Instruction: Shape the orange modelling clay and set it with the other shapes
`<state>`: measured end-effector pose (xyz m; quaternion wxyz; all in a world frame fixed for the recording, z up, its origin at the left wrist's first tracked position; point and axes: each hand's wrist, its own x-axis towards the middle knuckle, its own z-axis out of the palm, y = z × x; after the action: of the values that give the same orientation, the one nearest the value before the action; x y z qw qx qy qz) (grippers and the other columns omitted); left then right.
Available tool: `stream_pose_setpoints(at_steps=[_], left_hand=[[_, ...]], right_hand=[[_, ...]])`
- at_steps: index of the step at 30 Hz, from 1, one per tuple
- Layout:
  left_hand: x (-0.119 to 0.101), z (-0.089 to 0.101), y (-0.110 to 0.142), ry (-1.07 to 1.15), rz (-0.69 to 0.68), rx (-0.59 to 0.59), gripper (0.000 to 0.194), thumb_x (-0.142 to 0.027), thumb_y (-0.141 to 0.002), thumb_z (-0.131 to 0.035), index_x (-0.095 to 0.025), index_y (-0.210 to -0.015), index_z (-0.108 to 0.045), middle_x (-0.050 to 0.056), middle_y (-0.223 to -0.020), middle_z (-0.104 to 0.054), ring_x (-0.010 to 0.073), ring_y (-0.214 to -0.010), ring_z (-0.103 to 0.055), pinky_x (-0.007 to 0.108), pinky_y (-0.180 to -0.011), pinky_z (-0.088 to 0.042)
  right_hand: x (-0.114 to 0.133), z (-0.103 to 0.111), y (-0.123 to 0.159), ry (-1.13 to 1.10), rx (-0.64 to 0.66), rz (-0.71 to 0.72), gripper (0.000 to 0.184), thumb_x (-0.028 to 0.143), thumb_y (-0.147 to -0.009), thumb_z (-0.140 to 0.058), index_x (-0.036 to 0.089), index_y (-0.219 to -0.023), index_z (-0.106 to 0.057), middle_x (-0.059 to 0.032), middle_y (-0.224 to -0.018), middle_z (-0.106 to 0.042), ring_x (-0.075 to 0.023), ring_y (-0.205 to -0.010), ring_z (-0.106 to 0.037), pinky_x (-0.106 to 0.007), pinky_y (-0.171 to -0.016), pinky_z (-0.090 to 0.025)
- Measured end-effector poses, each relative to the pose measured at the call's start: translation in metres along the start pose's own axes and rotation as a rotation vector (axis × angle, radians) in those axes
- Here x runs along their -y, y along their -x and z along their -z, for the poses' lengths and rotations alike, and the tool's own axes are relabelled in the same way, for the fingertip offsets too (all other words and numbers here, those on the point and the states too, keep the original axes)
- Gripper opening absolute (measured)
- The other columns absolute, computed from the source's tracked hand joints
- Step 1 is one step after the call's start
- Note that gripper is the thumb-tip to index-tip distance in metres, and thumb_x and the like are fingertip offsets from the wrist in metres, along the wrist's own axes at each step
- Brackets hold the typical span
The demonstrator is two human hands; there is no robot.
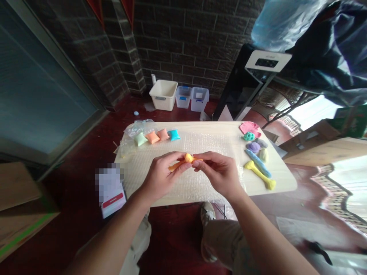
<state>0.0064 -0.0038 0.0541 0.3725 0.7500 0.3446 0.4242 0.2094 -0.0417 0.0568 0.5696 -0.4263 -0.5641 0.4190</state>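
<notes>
A piece of orange-yellow modelling clay [188, 157] is held above the middle of the table between my two hands. My left hand [164, 170] is closed on it, and a thin strand of the clay runs out under the palm. With thumb and fingertips, my right hand [219, 168] pinches the clay's other end. Below the hands, bubble wrap [172, 183] covers much of the light wooden table [281, 181]. Along the right side lie shaped clay pieces: a yellow bone-like bar [259, 175], a blue roll [258, 162], a purple lump [253, 147] and a green ball [249, 136].
Several small packets, among them a blue packet [174, 135], line the table's back left beside crumpled clear plastic [140, 128]. Pink clay [249, 128] lies at the back right corner. Beyond the table, a cream bin [164, 95] and two clear boxes [200, 99] stand on the floor.
</notes>
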Motion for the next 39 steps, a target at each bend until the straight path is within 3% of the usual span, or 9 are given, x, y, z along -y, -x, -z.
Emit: stream_pose_setpoints(at_steps=[5,10,13,17,23,32,39], left_hand=[[-0.007,-0.001,0.003,0.109,0.078,0.028,0.020,-0.038,-0.103,-0.074,-0.020,-0.110,-0.078,0.006,-0.107,-0.082,0.0211,-0.099,-0.076,0.032,-0.090,-0.058],[-0.007,-0.006,0.003,0.241,0.228,0.029,0.029,-0.046,-0.103,-0.071,-0.018,-0.097,-0.075,0.002,-0.081,-0.070,0.0159,-0.075,-0.064,0.027,-0.068,-0.050],[-0.006,-0.009,0.000,0.276,0.284,0.044,0.032,-0.048,-0.104,-0.069,-0.017,-0.096,-0.074,0.001,-0.079,-0.068,0.0153,-0.071,-0.061,0.027,-0.065,-0.049],[-0.004,-0.010,-0.003,0.294,0.239,0.047,0.029,-0.047,-0.102,-0.072,-0.017,-0.099,-0.075,0.003,-0.087,-0.072,0.0173,-0.081,-0.066,0.028,-0.073,-0.052],[-0.002,-0.009,-0.001,0.215,0.188,0.054,0.022,-0.041,-0.101,-0.076,-0.020,-0.108,-0.077,0.006,-0.104,-0.080,0.0215,-0.097,-0.075,0.032,-0.089,-0.058],[-0.001,-0.011,-0.001,0.152,0.140,-0.007,0.021,-0.039,-0.100,-0.077,-0.020,-0.108,-0.075,0.006,-0.103,-0.081,0.0207,-0.095,-0.077,0.031,-0.087,-0.061],[-0.002,-0.010,-0.001,0.133,0.103,-0.013,0.020,-0.038,-0.100,-0.079,-0.019,-0.106,-0.077,0.007,-0.102,-0.080,0.0201,-0.094,-0.076,0.031,-0.086,-0.060]], right_hand=[[0.003,0.001,0.003,-0.035,0.002,0.023,0.028,0.021,-0.086,-0.091,0.031,-0.112,-0.088,-0.0058,-0.109,-0.087,-0.0201,-0.091,-0.081,-0.034,-0.078,-0.067],[0.004,0.002,0.007,0.149,-0.011,0.086,0.017,0.022,-0.091,-0.088,0.030,-0.105,-0.090,-0.0047,-0.100,-0.088,-0.0212,-0.091,-0.082,-0.035,-0.079,-0.066],[0.001,0.000,0.008,0.220,-0.042,0.066,0.014,0.025,-0.092,-0.088,0.027,-0.105,-0.089,-0.0057,-0.099,-0.088,-0.0207,-0.086,-0.082,-0.035,-0.079,-0.066],[-0.006,-0.001,0.005,0.034,-0.033,-0.082,0.031,0.035,-0.088,-0.092,0.023,-0.115,-0.087,-0.0081,-0.106,-0.088,-0.0213,-0.088,-0.082,-0.035,-0.080,-0.068],[-0.007,0.005,0.000,-0.057,0.019,-0.175,0.032,0.044,-0.084,-0.094,0.021,-0.106,-0.089,-0.0053,-0.079,-0.083,-0.0164,-0.070,-0.072,-0.031,-0.067,-0.061],[-0.003,0.005,-0.004,-0.220,0.088,-0.300,0.035,0.047,-0.083,-0.095,0.020,-0.105,-0.088,-0.0046,-0.082,-0.082,-0.0150,-0.073,-0.073,-0.031,-0.073,-0.065],[-0.006,0.007,-0.003,-0.316,0.126,-0.334,0.028,0.042,-0.081,-0.097,0.020,-0.096,-0.088,-0.0039,-0.078,-0.082,-0.0138,-0.067,-0.071,-0.029,-0.067,-0.062]])
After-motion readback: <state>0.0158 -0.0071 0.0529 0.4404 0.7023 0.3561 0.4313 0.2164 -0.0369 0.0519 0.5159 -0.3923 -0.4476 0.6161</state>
